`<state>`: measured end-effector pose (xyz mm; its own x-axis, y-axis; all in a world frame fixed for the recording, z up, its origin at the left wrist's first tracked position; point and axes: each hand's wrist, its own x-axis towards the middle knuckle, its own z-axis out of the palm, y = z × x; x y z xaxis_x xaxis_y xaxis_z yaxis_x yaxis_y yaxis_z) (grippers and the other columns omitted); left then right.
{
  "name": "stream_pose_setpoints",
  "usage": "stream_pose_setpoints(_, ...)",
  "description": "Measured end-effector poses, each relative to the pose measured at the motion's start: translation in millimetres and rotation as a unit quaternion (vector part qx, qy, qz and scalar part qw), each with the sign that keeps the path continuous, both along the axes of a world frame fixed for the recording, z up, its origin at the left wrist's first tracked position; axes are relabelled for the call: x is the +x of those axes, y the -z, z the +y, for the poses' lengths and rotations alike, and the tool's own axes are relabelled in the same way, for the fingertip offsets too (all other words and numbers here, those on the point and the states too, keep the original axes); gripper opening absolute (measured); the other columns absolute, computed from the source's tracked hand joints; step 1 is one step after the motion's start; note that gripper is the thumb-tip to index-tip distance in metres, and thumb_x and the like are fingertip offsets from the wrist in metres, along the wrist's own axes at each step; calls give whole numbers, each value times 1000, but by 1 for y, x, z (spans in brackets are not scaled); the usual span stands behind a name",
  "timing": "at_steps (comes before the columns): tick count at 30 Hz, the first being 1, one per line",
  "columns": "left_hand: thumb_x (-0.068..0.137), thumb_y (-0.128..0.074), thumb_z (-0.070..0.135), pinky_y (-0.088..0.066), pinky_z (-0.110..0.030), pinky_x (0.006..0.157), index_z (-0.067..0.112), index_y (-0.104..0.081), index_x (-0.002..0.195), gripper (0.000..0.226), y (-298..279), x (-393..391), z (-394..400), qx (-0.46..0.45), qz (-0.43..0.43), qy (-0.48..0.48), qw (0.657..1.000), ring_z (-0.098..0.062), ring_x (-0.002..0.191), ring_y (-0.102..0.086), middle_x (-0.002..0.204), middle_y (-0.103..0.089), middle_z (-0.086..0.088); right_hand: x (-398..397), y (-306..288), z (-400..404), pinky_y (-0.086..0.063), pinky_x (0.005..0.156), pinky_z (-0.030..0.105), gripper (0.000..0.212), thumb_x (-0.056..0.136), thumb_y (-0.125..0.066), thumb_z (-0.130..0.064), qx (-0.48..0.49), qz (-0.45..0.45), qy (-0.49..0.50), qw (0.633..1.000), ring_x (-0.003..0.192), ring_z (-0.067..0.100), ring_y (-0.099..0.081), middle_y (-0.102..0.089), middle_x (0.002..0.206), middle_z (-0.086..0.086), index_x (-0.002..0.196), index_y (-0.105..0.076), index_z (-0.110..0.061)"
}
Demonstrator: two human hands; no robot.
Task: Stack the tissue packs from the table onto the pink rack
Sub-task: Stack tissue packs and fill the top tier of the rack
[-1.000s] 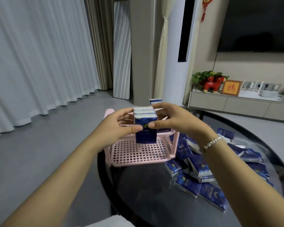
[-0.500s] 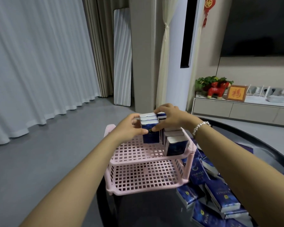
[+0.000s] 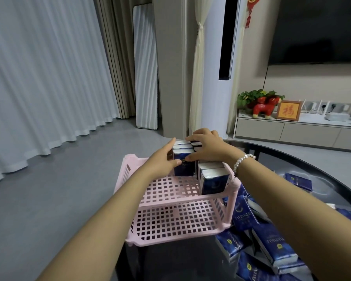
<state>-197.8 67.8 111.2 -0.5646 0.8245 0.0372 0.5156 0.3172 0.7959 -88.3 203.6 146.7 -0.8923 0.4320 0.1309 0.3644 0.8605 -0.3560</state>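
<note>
Barely lower than before, both hands, left hand point(image 3: 162, 161) and right hand point(image 3: 208, 148), clamp the tissue packs point(image 3: 183, 159) upright, squaring them on the pink rack point(image 3: 170, 191) top shelf.

A dark glass table point(image 3: 322, 179) carries the pink rack point(image 3: 178, 226) at its left edge. Loose blue tissue packs point(image 3: 272, 246) lie heaped just beside the rack.

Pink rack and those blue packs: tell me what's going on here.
A person is loading tissue packs onto the pink rack, which stands on a dark glass table. Both hands, the left hand and the right hand, grip a small bundle of upright packs on the rack's upper shelf. Two more packs stand beside it at the shelf's right. The lower shelf holds nothing visible. Many loose packs lie piled on the table to the right.
</note>
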Motion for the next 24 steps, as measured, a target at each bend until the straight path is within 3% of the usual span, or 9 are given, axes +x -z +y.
stream_pose_setpoints(3, 94, -57, 15, -32, -35, 113, 34, -16, 150, 72, 1, 1, 1, 5, -5, -6, 1000, -16, 137, -37, 152, -35, 2, 2, 1, 1, -23, 106, 38, 55, 83, -64, -40, -15, 18, -7, 1000, 133, 24, -21, -32, 145, -3, 135, -47, -32)
stream_pose_setpoints(6, 95, -54, 13, -32, -28, 110, 32, -16, 150, 69, 4, 6, 1, 21, -13, -15, 1000, -16, 136, -38, 152, -35, 1, 2, 4, -1, -24, 104, 37, 49, 85, -61, -40, -5, 30, -2, 1000, 130, 24, -25, -38, 142, -3, 133, -50, -33)
stream_pose_setpoints(9, 98, -49, 20, -29, -22, 98, 36, -9, 151, 69, 7, 11, 0, 9, -3, -11, 1000, -17, 140, -32, 154, -29, 3, 3, 6, -5, -23, 102, 36, 48, 87, -57, -41, 28, 24, 1, 999, 127, 24, -28, -39, 142, -4, 134, -48, -34)
stream_pose_setpoints(15, 99, -47, 25, -31, -21, 88, 41, 3, 150, 73, 5, 13, -6, -7, -24, 2, 1000, -14, 142, -27, 157, -22, 4, 7, 2, -10, -22, 102, 36, 54, 86, -58, -41, 31, 4, -2, 1000, 129, 24, -26, -36, 143, -2, 138, -44, -34)
stream_pose_setpoints(20, 98, -49, 27, -34, -32, 109, 42, 2, 150, 74, 5, 15, -10, 16, -46, -7, 999, -14, 141, -31, 155, -29, -1, 11, 1, -14, -20, 105, 38, 57, 85, -58, -43, 32, -1, 0, 999, 131, 25, -25, -34, 145, 0, 139, -40, -35)
stream_pose_setpoints(24, 97, -51, 29, -37, -36, 108, 41, -2, 150, 73, 6, 18, -13, 39, -52, -17, 998, -12, 136, -38, 150, -38, -1, 14, 1, -16, -20, 106, 40, 56, 86, -58, -41, 21, 11, 5, 1000, 132, 26, -25, -35, 145, 0, 139, -41, -34)
